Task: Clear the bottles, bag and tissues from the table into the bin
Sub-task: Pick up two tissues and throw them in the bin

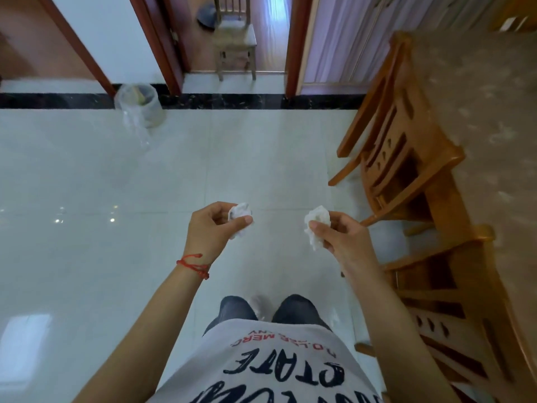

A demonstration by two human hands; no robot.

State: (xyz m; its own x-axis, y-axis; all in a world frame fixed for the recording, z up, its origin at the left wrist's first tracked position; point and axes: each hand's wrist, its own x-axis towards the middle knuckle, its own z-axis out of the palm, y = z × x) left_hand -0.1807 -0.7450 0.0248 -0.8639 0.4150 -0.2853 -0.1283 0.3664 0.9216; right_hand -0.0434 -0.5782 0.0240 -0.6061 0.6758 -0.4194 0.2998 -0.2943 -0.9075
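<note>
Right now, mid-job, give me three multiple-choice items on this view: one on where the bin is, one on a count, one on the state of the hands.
1. Where does the bin stand?
A. On the floor by the far wall, ahead and to the left
B. Under the table on the right
C. Between the person's feet

2. How many crumpled tissues are being carried?
A. One
B. Two
C. Four

3. What state are the hands in?
A. Both open and empty
B. Only the left holds something
C. Each is closed on a tissue

Answers:
1 A: the bin, lined with a clear bag, sits against the dark skirting left of the doorway.
2 B: one tissue is in the left hand, another tissue in the right hand.
3 C: fingers of both hands pinch white paper.
</note>
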